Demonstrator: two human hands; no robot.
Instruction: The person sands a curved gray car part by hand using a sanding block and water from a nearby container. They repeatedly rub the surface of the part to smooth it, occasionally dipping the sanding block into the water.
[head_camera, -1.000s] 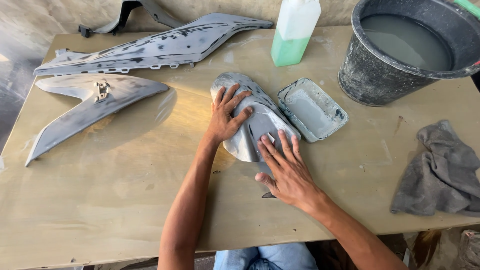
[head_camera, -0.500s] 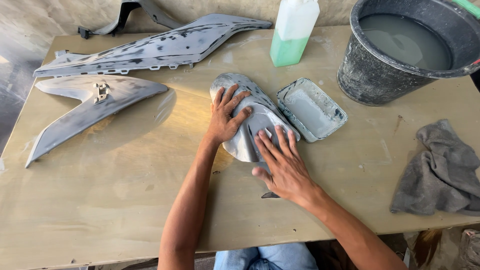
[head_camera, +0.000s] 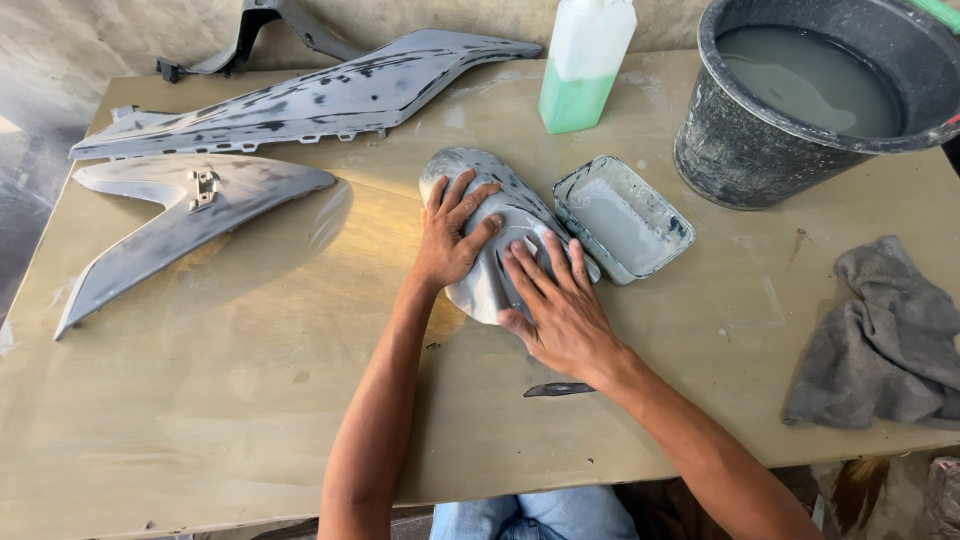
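A curved grey sanded body panel (head_camera: 481, 166) lies dome-up at the middle of the wooden table (head_camera: 250, 400). My left hand (head_camera: 450, 232) curves over the panel's upper left side and holds it down, fingers spread. My right hand (head_camera: 562, 308) lies palm-flat on the panel's lower right end, fingers apart and pointing away from me. Whether anything sits under that palm is hidden. A shallow rectangular tray (head_camera: 622, 216) with pale grey paste touches the panel's right edge.
Two long grey fairing pieces (head_camera: 300, 100) (head_camera: 180, 215) lie at the left and back. A white bottle with green liquid (head_camera: 583, 70) stands behind. A black bucket of murky water (head_camera: 800, 100) sits back right, a grey rag (head_camera: 885, 340) at the right edge.
My right hand has slid a little forward up the panel, closer to my left hand. The left hand and the panel have stayed in place.
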